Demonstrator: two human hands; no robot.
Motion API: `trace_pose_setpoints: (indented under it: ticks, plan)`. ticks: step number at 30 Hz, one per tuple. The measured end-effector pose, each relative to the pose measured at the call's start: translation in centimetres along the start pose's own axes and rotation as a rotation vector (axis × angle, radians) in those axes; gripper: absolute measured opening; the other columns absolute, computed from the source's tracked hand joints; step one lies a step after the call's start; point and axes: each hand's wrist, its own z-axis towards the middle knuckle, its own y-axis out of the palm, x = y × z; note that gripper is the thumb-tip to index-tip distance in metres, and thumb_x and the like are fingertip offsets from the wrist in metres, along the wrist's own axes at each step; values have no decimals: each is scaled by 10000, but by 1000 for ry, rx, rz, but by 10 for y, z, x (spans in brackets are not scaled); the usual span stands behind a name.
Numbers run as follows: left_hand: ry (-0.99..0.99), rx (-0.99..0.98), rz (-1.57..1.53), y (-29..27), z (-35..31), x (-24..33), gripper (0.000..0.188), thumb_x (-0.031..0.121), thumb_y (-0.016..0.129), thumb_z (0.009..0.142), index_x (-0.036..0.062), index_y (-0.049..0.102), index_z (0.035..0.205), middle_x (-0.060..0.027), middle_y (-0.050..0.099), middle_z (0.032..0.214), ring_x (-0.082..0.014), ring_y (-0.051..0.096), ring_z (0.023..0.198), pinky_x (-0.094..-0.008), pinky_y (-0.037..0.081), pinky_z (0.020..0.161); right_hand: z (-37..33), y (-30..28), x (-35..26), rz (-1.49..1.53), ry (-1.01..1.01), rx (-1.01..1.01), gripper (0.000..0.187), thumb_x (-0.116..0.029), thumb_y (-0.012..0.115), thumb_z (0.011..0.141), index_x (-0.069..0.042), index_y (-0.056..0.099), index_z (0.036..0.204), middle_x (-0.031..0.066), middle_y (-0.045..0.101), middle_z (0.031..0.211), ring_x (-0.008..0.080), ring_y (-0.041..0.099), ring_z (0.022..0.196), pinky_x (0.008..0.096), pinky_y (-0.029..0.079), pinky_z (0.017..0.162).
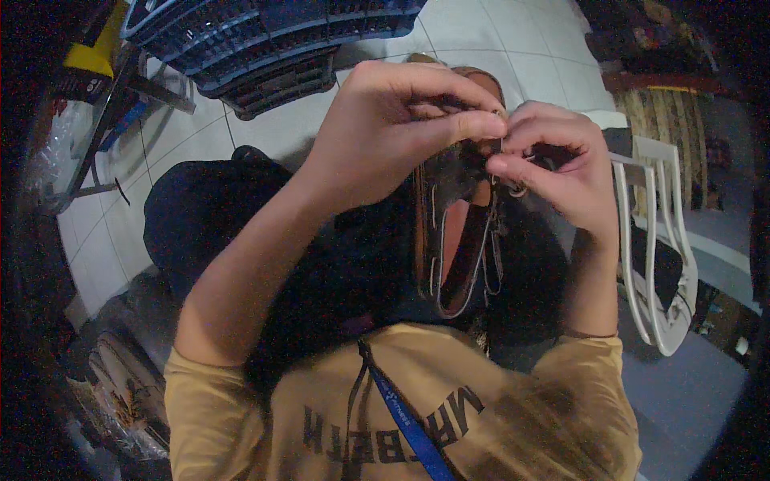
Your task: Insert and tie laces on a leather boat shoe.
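On my lap stands a dark brown leather item with pale edges, a reddish-brown inner face and hanging strap loops; I cannot tell if it is a shoe or a bag. Over its far end my two hands meet. My left hand pinches thumb and forefinger on something thin and small. Opposite it, my right hand is closed in a pinch too, fingertips almost touching the left ones. A small metal ring shows just below the right fingers. What lies between the fingertips is too small to make out.
A blue plastic crate sits ahead on the tiled floor. White plastic frames, like chair parts, stand at my right. A yellow and black object is at the far left, and a beige bag lies by my left elbow.
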Motion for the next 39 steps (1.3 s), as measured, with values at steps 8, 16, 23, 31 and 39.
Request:
trace_pose_setpoints:
  ticks: [8,16,23,31,39]
  plan:
    - [-139,82,-261,17,-13,-2,199,120,778,915,7,781,1079,-58,761,998,-111,694,880,-252,542,812,-13,14,5,82,28,155,134,-59,874,779,-23,757,836,41,705,856,118,615,767,261,442,664]
    - [-133,65,-260,16,-8,-5,201,152,735,954,1,775,1082,-67,753,1054,-124,689,951,-279,541,862,-21,17,13,152,16,166,109,-42,795,859,13,764,949,102,735,987,176,685,918,284,513,802]
    - [-96,38,-240,9,-5,-5,188,156,730,954,3,778,1053,-61,747,1026,-132,686,959,-285,531,875,-22,12,13,56,3,122,132,-35,727,917,23,761,1031,113,739,1020,209,691,954,309,525,854]
    - [-5,-30,-79,-1,1,2,170,135,736,944,-2,777,1035,-62,739,977,-139,682,938,-290,525,853,-21,16,8,85,17,170,122,-40,753,898,4,768,1010,77,741,931,146,677,862,278,513,773]
    - [28,-3,-76,3,-1,7,165,119,743,940,-11,773,1037,-73,738,981,-146,685,943,-293,533,857,-14,18,6,51,34,144,116,-78,823,847,-7,763,917,42,720,842,114,634,750,264,473,672]
